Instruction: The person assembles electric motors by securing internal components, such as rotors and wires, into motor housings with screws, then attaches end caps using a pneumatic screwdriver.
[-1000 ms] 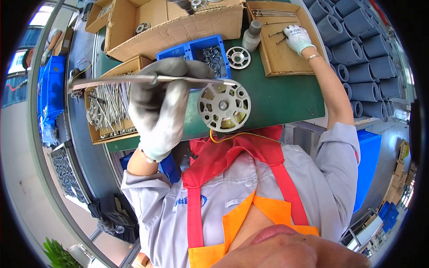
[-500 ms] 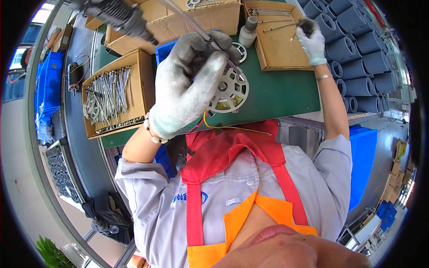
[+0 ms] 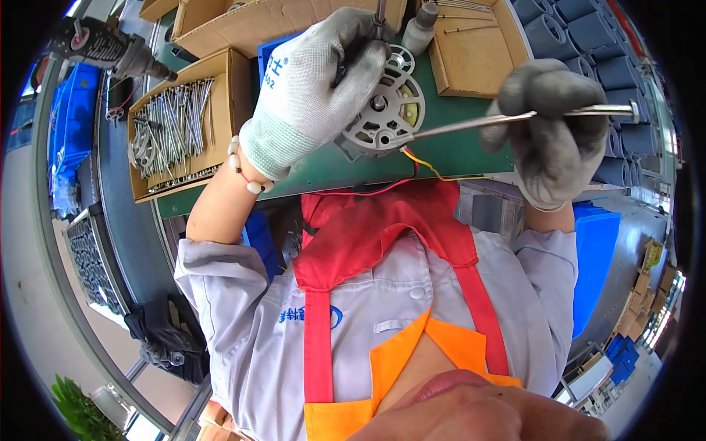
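Note:
A round motor [image 3: 382,110] with a slotted metal end cover rests above the green bench; copper-coloured winding shows through its openings. My left hand [image 3: 316,95], in a grey-palmed white glove, is closed at the motor's far left side. Its fingers pinch a thin upright long bolt [image 3: 380,13], whose top leaves the picture. Also gloved, my right hand [image 3: 551,132] is closed around a second long bolt [image 3: 463,127]. That bolt's head sticks out to the right; its other end meets the cover's near rim beside a small hole. Red and yellow wires [image 3: 434,170] trail from the motor.
At left, a cardboard box [image 3: 239,103] holds many long bolts. A power screwdriver [image 3: 110,51] hangs above it. Behind the motor are a small bottle [image 3: 419,33] and a cardboard tray [image 3: 471,62] with several rods. Grey cylinders [image 3: 581,33] are stacked at right.
My right hand has come from the tray toward me and now holds a long bolt against the motor. The left hand's bolt has swung upright. The power screwdriver has shifted left.

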`<state>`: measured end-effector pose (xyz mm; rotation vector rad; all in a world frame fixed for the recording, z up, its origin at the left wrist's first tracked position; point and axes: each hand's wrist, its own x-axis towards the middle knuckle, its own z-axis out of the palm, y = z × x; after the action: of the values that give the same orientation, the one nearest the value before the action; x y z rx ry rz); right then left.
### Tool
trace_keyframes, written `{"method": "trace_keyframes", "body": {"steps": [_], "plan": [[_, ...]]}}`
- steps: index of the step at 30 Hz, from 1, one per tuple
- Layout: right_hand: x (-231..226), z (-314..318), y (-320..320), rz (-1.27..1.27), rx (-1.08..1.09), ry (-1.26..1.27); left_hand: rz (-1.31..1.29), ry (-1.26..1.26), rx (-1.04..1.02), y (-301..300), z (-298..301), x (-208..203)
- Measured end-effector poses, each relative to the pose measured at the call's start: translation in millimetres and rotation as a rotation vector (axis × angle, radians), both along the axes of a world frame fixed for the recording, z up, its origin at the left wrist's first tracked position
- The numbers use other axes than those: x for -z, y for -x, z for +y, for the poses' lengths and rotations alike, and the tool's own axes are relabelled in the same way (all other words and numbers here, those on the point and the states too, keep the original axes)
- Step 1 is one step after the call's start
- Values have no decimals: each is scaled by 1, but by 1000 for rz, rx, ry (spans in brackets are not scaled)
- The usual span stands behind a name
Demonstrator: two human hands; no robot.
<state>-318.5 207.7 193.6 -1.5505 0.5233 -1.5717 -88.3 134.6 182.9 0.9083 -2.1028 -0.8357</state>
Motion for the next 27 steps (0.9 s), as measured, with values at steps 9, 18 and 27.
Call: {"method": "trace_keyframes", "body": {"steps": [9,18,27], "plan": [[-40,24,-25,583,278,-25,152,-188,20,-5,-2,12],[-42,-18,-37,1210,-108,-18,364,-348,90,-8,-2,51],[2,-29,-27,900,-102,90,413,-483,106,-11,4,56]]}}
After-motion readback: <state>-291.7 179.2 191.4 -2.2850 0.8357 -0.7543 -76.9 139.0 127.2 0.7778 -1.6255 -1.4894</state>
